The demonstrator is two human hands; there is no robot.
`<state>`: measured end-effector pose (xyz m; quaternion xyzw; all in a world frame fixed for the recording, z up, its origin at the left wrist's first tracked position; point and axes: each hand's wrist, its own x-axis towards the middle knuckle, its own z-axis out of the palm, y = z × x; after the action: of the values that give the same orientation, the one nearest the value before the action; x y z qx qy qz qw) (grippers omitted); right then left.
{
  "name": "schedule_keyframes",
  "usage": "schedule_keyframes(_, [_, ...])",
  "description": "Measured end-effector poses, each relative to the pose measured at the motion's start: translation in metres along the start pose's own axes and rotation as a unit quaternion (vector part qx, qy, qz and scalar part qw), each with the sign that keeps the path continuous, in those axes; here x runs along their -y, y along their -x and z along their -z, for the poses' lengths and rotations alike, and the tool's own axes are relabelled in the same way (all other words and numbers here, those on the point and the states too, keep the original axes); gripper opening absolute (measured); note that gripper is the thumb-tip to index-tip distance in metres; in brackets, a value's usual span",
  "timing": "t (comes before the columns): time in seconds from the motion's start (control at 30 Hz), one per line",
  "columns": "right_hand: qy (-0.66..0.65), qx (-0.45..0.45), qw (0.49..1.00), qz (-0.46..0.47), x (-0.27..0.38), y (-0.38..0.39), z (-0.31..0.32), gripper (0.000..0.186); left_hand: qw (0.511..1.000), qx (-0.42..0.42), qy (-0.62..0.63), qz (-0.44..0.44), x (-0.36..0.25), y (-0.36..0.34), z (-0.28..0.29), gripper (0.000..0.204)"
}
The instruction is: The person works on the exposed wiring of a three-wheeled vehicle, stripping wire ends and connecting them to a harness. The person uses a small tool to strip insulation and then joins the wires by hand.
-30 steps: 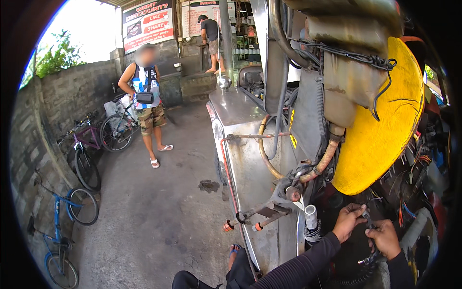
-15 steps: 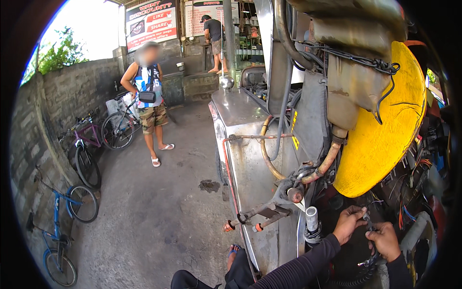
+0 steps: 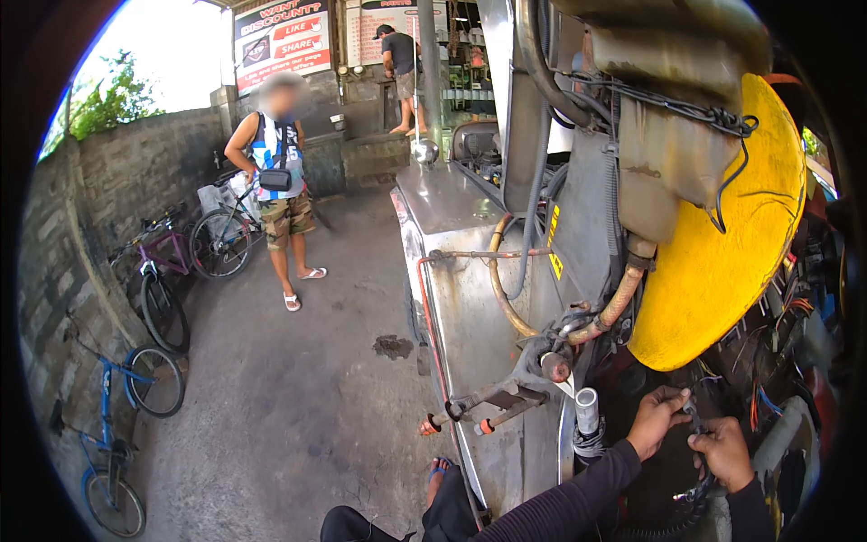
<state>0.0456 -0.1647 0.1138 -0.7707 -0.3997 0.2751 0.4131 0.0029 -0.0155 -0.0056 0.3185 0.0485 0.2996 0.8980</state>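
Note:
At the lower right, my left hand (image 3: 656, 425) is closed, pinching one end of a short dark cable (image 3: 693, 414) between thumb and fingers. Close beside it, my right hand (image 3: 725, 453) is closed round the same cable lower down. A small greyish piece shows at the left fingertips; its kind is too small to make out. Below the right hand, the cable's loose part hangs near a shiny metal end (image 3: 685, 495) and a black coiled cord (image 3: 668, 528). Dark sleeves cover both forearms.
A yellow seat-like panel (image 3: 722, 262) tilts above the hands. Left of them stand a metal tube (image 3: 587, 411) and a metal vehicle body (image 3: 506, 434). Loose coloured wires (image 3: 768, 402) hang at right. A person (image 3: 282, 172) stands near several bicycles (image 3: 110, 397); another person (image 3: 399, 72) works behind.
My hands keep their hold on the cable and barely move. The yellow panel and nearby parts sit slightly further right in the picture.

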Motion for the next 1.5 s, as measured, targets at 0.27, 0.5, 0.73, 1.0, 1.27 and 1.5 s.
schedule_keyframes(0.27, [0.089, 0.043, 0.995, -0.017, 0.014, -0.009, 0.002, 0.031, 1.000, -0.024, 0.011, -0.016, -0.018, 0.001, 0.007, 0.011])
schedule_keyframes(0.5, [0.065, 0.023, 0.997, -0.031, 0.014, 0.001, 0.004, 0.035, 1.000, -0.013, 0.020, 0.009, -0.015, 0.006, -0.004, 0.012])
schedule_keyframes(0.73, [0.084, 0.018, 0.996, -0.008, 0.008, -0.010, -0.002, 0.034, 1.000, -0.021, 0.023, 0.004, -0.019, 0.005, 0.001, 0.011])
schedule_keyframes(1.0, [0.036, 0.005, 0.999, 0.015, 0.000, 0.001, 0.002, 0.018, 1.000, -0.012, 0.010, 0.002, 0.003, -0.001, -0.002, 0.017])
schedule_keyframes(1.27, [-0.005, 0.013, 1.000, 0.010, -0.001, -0.008, -0.006, 0.015, 1.000, -0.007, 0.000, 0.007, 0.004, -0.008, 0.010, 0.019])
schedule_keyframes(1.5, [-0.003, 0.007, 1.000, 0.015, -0.001, -0.007, -0.004, 0.013, 1.000, -0.007, -0.002, 0.002, 0.008, -0.011, 0.008, 0.021])
